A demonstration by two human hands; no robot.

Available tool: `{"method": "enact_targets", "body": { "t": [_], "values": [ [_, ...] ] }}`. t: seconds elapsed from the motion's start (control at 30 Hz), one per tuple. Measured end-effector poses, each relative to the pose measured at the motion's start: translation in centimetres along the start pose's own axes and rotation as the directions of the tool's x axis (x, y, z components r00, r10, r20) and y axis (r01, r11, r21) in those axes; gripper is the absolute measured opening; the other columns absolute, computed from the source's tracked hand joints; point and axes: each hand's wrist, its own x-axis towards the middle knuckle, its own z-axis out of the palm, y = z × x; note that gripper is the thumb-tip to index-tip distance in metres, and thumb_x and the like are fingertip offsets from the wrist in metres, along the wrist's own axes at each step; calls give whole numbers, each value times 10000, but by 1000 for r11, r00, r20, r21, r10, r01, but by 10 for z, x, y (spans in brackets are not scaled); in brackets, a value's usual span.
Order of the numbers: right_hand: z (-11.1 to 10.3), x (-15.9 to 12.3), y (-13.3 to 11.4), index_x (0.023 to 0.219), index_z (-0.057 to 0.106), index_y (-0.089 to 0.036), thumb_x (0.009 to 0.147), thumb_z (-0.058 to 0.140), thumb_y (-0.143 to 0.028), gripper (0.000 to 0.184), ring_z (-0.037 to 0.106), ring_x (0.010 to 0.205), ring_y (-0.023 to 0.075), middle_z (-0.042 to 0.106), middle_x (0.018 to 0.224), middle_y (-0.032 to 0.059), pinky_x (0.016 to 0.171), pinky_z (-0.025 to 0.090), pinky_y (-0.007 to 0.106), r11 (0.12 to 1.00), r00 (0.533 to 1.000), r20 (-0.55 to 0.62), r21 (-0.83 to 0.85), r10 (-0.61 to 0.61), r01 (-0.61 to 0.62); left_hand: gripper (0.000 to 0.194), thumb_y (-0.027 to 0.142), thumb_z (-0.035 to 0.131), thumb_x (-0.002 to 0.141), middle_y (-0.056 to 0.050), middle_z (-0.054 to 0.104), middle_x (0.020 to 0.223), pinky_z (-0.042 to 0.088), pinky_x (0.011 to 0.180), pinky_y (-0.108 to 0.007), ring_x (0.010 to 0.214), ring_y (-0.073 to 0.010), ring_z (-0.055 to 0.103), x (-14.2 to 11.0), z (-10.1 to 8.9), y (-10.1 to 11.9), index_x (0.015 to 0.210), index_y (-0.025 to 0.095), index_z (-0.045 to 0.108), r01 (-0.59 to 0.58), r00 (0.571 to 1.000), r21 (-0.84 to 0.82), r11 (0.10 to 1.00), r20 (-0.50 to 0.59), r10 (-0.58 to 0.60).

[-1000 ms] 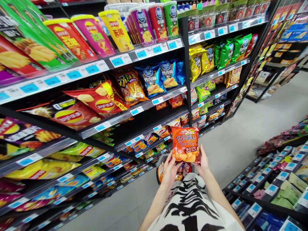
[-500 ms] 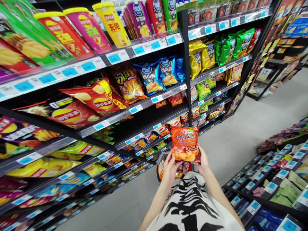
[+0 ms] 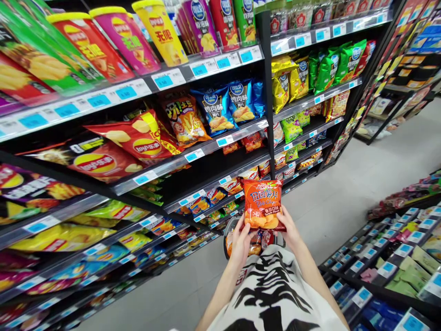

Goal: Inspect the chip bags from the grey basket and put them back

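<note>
An orange-red bag of potato chips (image 3: pixel 262 204) is held up in front of me, its printed front facing me. My left hand (image 3: pixel 240 241) grips its lower left corner, thumb on the front. On the lower right side, my right hand (image 3: pixel 290 230) is closed on the same bag, its fingers partly over the front edge. Just below and behind the bag is a grey basket (image 3: pixel 226 246) with several snack packets (image 3: pixel 255 243) in it. The bag and my hands hide part of the basket.
A tall black shelf unit (image 3: pixel 265 87) full of chip bags and tubes (image 3: pixel 160 34) runs along the left and ahead. Low tiered racks (image 3: pixel 386 257) of packets stand at the right. Grey floor (image 3: pixel 330 207) shows between them, and another display shelf (image 3: pixel 389 96) stands farther off.
Both hands have shifted the chip bag slightly left. The right fingers now reach further over the bag's front. The shelves look the same.
</note>
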Motion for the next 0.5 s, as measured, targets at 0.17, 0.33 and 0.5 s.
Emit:
{"method": "enact_targets", "body": {
  "t": [0.17, 0.33, 0.5],
  "values": [
    [-6, 1, 7, 1344, 524, -314, 696, 980, -374, 794, 626, 471, 124, 767, 976, 7, 414, 520, 263, 987, 996, 76, -150, -38, 49, 479, 483, 831, 879, -102, 649, 1473, 491, 1143, -404, 1386, -277, 596, -2, 6, 23, 1287, 271, 696, -376, 921, 245, 894, -6, 389],
    [-9, 3, 9, 1359, 493, -303, 680, 990, -394, 846, 632, 470, 121, 765, 1000, 16, 391, 507, 246, 983, 998, 49, -180, -40, 49, 179, 208, 758, 954, -4, 661, 797, 560, 763, -261, 785, -143, 677, -54, 44, 92, 822, 234, 640, -769, 633, 250, 589, 429, 644],
    [-7, 2, 2, 1306, 523, -288, 664, 995, -415, 807, 605, 445, 111, 742, 960, -1, 368, 490, 247, 981, 998, 33, -190, -45, 50, 513, 754, 677, 888, -60, 632, 682, 584, 575, -333, 628, -215, 702, -123, 83, 117, 726, 272, 608, -211, 452, 60, 976, 891, 44]
  ]
}}
